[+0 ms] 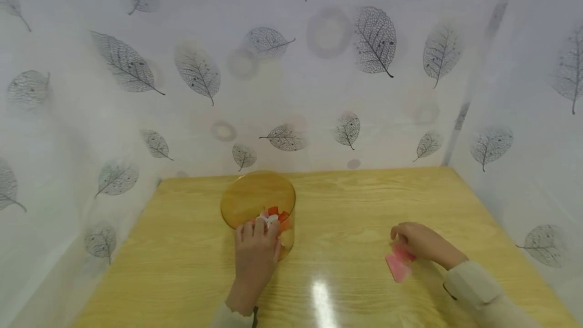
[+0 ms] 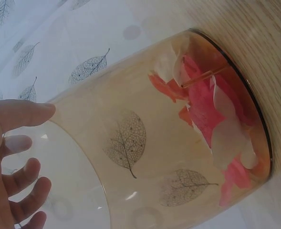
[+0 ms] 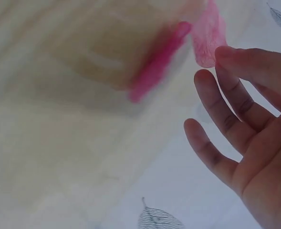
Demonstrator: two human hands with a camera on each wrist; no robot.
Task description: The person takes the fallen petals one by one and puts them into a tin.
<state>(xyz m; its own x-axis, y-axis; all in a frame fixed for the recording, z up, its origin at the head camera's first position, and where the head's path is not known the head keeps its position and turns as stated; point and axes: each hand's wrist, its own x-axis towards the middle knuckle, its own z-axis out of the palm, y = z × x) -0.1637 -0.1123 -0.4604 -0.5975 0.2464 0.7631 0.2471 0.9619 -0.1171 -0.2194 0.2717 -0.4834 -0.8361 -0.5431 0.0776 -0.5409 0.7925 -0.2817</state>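
Observation:
An amber see-through glass vase (image 1: 289,239) stands at the left of the table. Pink, white and orange-red flower petals (image 2: 204,107) lie in its bottom. My left hand (image 1: 256,252) is at the near side of its mouth, fingers bent over the rim; in the left wrist view the thumb (image 2: 33,113) meets the rim. At the right, my right hand (image 1: 419,241) pinches a pale pink petal (image 3: 209,36) between thumb and fingertips. Close by is a deeper pink petal (image 3: 159,64), blurred; whether it touches the table cannot be told.
The wood-grain table (image 1: 346,216) runs back to a white cloth (image 1: 291,90) printed with dark leaf skeletons, which also hangs along both sides. A light glare (image 1: 322,302) shows on the table's near part, between the two arms.

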